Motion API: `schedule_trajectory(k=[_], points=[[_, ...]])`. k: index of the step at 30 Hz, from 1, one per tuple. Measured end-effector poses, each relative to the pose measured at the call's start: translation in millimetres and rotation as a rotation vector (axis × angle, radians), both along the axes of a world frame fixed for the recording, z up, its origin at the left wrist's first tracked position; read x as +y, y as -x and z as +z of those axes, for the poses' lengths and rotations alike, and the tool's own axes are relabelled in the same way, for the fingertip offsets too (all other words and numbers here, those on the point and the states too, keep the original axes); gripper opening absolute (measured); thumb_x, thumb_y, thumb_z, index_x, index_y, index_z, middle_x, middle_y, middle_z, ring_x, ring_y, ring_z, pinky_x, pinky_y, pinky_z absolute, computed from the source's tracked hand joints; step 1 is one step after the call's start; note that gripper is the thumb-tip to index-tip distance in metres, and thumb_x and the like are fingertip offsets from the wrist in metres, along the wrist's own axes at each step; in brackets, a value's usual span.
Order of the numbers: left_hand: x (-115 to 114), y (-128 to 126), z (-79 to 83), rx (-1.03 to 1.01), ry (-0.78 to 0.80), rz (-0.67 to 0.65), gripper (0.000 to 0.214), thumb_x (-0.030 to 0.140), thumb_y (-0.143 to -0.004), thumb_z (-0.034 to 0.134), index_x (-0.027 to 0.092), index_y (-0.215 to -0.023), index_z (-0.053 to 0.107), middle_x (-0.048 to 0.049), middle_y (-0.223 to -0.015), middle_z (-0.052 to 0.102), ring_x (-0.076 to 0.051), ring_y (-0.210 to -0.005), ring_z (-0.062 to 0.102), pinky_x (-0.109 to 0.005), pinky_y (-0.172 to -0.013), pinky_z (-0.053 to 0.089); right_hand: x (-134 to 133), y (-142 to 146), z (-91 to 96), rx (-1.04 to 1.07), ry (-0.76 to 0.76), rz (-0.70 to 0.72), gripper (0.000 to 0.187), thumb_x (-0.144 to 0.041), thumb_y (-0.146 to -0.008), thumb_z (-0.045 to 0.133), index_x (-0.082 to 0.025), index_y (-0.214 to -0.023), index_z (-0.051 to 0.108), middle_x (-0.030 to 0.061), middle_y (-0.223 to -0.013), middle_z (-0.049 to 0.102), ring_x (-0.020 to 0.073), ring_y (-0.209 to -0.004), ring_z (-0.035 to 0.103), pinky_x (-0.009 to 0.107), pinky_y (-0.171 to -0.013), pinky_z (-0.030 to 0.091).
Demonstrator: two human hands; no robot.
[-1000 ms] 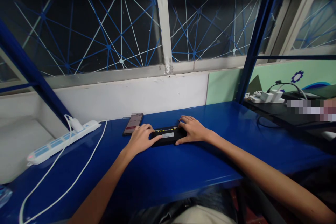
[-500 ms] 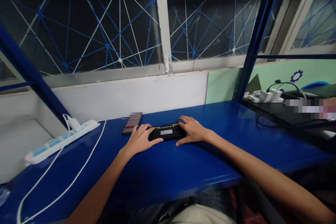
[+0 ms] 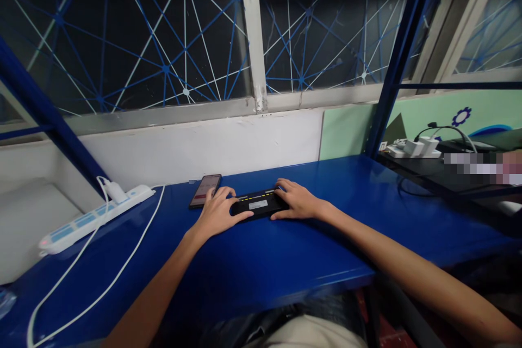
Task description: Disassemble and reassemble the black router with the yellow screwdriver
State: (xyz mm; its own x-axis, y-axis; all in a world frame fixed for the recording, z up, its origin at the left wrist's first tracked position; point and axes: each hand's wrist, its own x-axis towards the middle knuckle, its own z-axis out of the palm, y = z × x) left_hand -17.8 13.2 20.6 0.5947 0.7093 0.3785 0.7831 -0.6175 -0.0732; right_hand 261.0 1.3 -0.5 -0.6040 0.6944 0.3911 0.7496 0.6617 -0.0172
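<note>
A flat, black, rectangular device [image 3: 281, 205] with a pale label and a row of yellow marks along its far side lies on the blue desk [image 3: 269, 261]; its exact kind I cannot make out. My left hand [image 3: 220, 211] grips its left end, thumb along the near edge and fingers bent at the far side. At the right end, my right hand [image 3: 299, 201] holds it between thumb and fingers. Both hands cover the ends of the device. Just behind my left hand lies a phone [image 3: 205, 189], its screen lit, partly hidden by my fingers.
On the left a white power strip [image 3: 87, 224] carries a plugged-in charger [image 3: 116, 192], and a white cable [image 3: 136, 250] loops over the desk. Blue metal posts rise at both sides. Beyond the right post, another power strip [image 3: 414, 150] sits on a dark table near a blurred-out patch.
The near edge of the device has turned slightly upward at its right end. My right thumb has shifted a little away from me and left; my left hand stays nearly still.
</note>
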Motion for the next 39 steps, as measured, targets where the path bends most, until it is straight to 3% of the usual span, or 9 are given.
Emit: schedule_trajectory(k=[5, 15, 24, 30, 34, 39], points=[[0, 0, 0.8, -0.027, 0.042, 0.004, 0.060, 0.073, -0.081, 0.046, 0.020, -0.094, 0.072, -0.0089, -0.108, 0.062, -0.030, -0.106, 0.054, -0.054, -0.105, 0.022, 1, -1, 2.3, 0.004, 0.021, 0.010, 0.075, -0.072, -0.075, 0.056, -0.009, -0.114, 0.061, 0.0206, -0.115, 0.056, 0.0329, -0.105, 0.055, 0.047, -0.091, 0.045], [-2, 3, 6.4, -0.041, 0.111, 0.019, 0.060, 0.074, -0.080, 0.044, 0.023, -0.089, 0.074, -0.0082, -0.111, 0.064, -0.028, -0.100, 0.061, -0.059, -0.106, 0.019, -4, 3, 7.1, -0.011, 0.041, 0.007, 0.072, -0.073, -0.071, 0.060, -0.010, -0.106, 0.063, 0.0192, -0.109, 0.061, 0.0336, -0.105, 0.057, 0.046, -0.093, 0.044], [-5, 4, 12.7, -0.058, 0.168, 0.029, 0.054, 0.072, -0.078, 0.050, 0.022, -0.078, 0.072, -0.0066, -0.113, 0.068, -0.029, -0.100, 0.063, -0.061, -0.108, 0.013, -8, -3, 13.2, 0.008, 0.136, 0.027, 0.077, -0.077, -0.061, 0.064, -0.015, -0.107, 0.061, 0.0167, -0.119, 0.060, 0.0372, -0.121, 0.050, 0.061, -0.111, 0.015], [-5, 6, 14.0, -0.062, 0.184, 0.007, 0.057, 0.072, -0.079, 0.048, 0.026, -0.106, 0.069, -0.0061, -0.115, 0.069, -0.031, -0.106, 0.062, -0.058, -0.111, 0.013, -7, -4, 13.7, 0.035, 0.197, 0.023, 0.071, -0.073, -0.063, 0.066, -0.017, -0.106, 0.059, 0.0147, -0.120, 0.060, 0.0347, -0.116, 0.054, 0.064, -0.110, 0.013], [-6, 7, 10.8, -0.018, 0.233, 0.021, 0.068, 0.075, -0.075, 0.050, 0.027, -0.122, 0.062, -0.0101, -0.131, 0.059, -0.037, -0.120, 0.054, -0.063, -0.109, 0.010, -6, -2, 11.0, 0.042, 0.199, -0.001, 0.070, -0.071, -0.067, 0.065, -0.016, -0.108, 0.058, 0.0172, -0.123, 0.058, 0.0343, -0.116, 0.055, 0.064, -0.110, 0.014], [-3, 8, 5.5, 0.008, 0.296, 0.048, 0.074, 0.078, -0.071, 0.052, 0.025, -0.122, 0.061, -0.0131, -0.142, 0.048, -0.040, -0.125, 0.048, -0.065, -0.109, 0.011, -5, -1, 9.0, 0.046, 0.202, -0.012, 0.071, -0.071, -0.069, 0.063, -0.016, -0.113, 0.057, 0.0185, -0.129, 0.055, 0.0356, -0.122, 0.050, 0.064, -0.109, 0.014]])
